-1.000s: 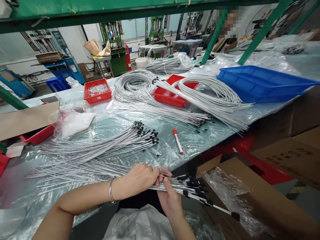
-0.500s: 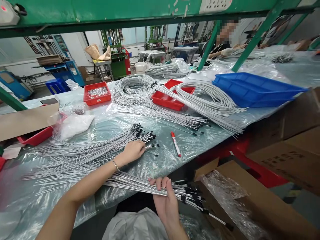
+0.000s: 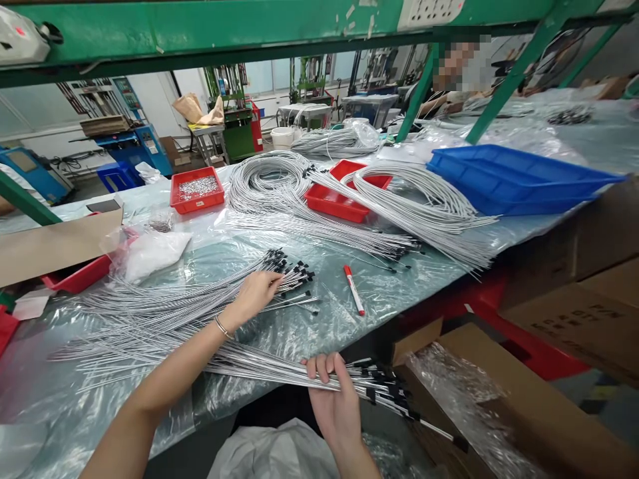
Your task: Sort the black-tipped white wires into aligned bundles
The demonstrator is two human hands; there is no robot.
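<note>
My right hand (image 3: 333, 399) is wrapped round a bundle of thin grey-white cables (image 3: 249, 367) near their black-tipped ends. One cable pokes out past the rest at the lower right. On the table lies a second pile of the same cables (image 3: 190, 299), its black ends pointing right. Over those ends is my left hand (image 3: 255, 291), with a bracelet at the wrist. Its thumb and fingertips pinch cables just behind the black tips; how many is hidden. A red-and-white marker pen (image 3: 354, 290) lies to the right of this pile.
Behind are coiled cables (image 3: 269, 174), a red tray of small metal parts (image 3: 198, 205), another red tray (image 3: 339, 211) and a blue tray (image 3: 519, 199). An open cardboard box (image 3: 499, 379) stands at lower right. A green beam (image 3: 299, 30) crosses above. Another person works at the far right.
My left hand has shifted slightly left and back over the black ends, its fingertips now pinched there. My right hand keeps hold of its bundle. The whole view has shifted slightly.
</note>
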